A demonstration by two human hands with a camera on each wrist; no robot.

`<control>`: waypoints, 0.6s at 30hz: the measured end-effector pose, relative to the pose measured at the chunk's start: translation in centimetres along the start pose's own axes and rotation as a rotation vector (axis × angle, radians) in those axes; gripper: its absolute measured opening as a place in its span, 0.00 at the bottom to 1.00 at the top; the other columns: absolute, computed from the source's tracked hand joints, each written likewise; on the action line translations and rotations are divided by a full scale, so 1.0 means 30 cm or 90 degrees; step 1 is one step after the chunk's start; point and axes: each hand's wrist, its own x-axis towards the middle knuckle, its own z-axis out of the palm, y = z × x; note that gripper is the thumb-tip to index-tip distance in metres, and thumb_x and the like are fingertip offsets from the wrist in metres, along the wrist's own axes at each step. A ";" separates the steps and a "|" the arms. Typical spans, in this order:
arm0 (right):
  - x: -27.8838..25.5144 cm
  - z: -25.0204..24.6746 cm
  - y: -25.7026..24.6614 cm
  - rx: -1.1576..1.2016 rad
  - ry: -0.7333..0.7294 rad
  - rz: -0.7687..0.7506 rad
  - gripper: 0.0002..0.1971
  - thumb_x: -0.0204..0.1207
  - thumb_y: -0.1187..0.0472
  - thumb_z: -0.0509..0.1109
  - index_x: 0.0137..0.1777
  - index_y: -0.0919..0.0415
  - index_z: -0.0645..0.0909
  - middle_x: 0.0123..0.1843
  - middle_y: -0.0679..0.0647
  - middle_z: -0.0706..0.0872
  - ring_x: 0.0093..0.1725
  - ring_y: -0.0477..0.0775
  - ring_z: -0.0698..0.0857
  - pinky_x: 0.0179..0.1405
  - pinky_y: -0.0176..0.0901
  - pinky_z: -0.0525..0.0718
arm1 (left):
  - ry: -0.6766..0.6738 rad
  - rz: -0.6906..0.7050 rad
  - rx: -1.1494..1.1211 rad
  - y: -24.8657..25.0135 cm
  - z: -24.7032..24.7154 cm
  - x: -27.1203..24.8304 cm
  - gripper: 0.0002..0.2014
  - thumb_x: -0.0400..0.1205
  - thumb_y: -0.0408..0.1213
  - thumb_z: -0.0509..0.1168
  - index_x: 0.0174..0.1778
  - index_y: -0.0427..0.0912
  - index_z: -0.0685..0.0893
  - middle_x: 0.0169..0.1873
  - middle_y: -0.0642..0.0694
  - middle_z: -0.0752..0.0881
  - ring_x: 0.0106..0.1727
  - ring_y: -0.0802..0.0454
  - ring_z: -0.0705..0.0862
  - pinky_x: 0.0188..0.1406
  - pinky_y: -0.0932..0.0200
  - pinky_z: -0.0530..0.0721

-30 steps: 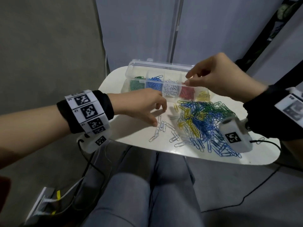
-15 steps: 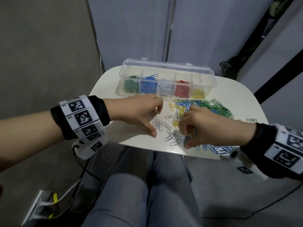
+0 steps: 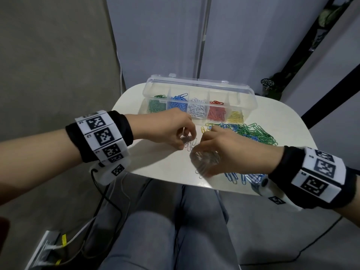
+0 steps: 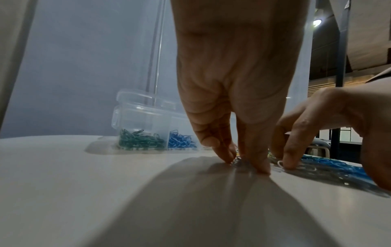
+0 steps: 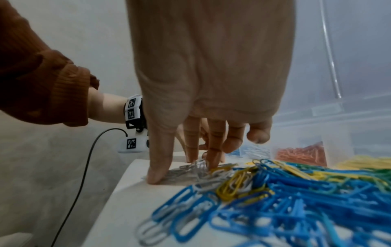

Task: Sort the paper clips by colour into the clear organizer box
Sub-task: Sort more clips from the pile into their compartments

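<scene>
The clear organizer box [image 3: 198, 83] stands open at the table's far side, with green, blue, white, red and yellow clips in separate compartments. A mixed pile of blue, green and yellow clips [image 3: 251, 133] lies in front of it on the right. Several white clips [image 3: 191, 144] lie near the table's front edge. My left hand [image 3: 186, 141] pinches a few of them between thumb and fingertips [image 4: 224, 157]. My right hand [image 3: 202, 158] is just right of it. Its thumb [image 5: 156, 175] is planted on the table and its fingertips press on white clips [image 5: 198, 167].
The small white table [image 3: 155, 160] has its front edge just below my hands, above my grey-trousered knees. A black cable [image 3: 101, 191] hangs from my left wrist camera to a floor socket [image 3: 44, 248]. A grey wall rises behind the box.
My right hand came down from the box's red compartment to the white clips at the front of the table. My left hand's fingers drew together on white clips beside it.
</scene>
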 end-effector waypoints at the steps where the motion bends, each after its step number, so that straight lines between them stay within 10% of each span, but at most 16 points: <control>1: 0.008 0.005 0.004 -0.003 0.011 -0.008 0.26 0.67 0.40 0.76 0.66 0.44 0.81 0.51 0.47 0.81 0.49 0.52 0.71 0.47 0.51 0.76 | 0.011 0.005 0.002 0.001 0.001 0.003 0.15 0.70 0.42 0.77 0.52 0.49 0.88 0.40 0.56 0.81 0.38 0.61 0.77 0.38 0.68 0.73; 10: 0.073 0.007 0.017 -0.016 0.080 -0.018 0.06 0.73 0.59 0.72 0.49 0.54 0.87 0.44 0.50 0.87 0.45 0.54 0.76 0.44 0.54 0.78 | 0.018 -0.032 -0.036 0.019 0.010 0.012 0.07 0.73 0.32 0.74 0.34 0.49 0.85 0.23 0.60 0.78 0.29 0.75 0.77 0.28 0.77 0.68; 18: 0.098 -0.001 0.025 0.105 0.128 0.068 0.07 0.71 0.70 0.68 0.45 0.59 0.85 0.36 0.51 0.86 0.34 0.49 0.80 0.36 0.42 0.79 | 0.058 -0.086 -0.143 0.020 -0.018 -0.002 0.09 0.70 0.33 0.77 0.38 0.48 0.85 0.29 0.58 0.84 0.32 0.64 0.81 0.32 0.72 0.76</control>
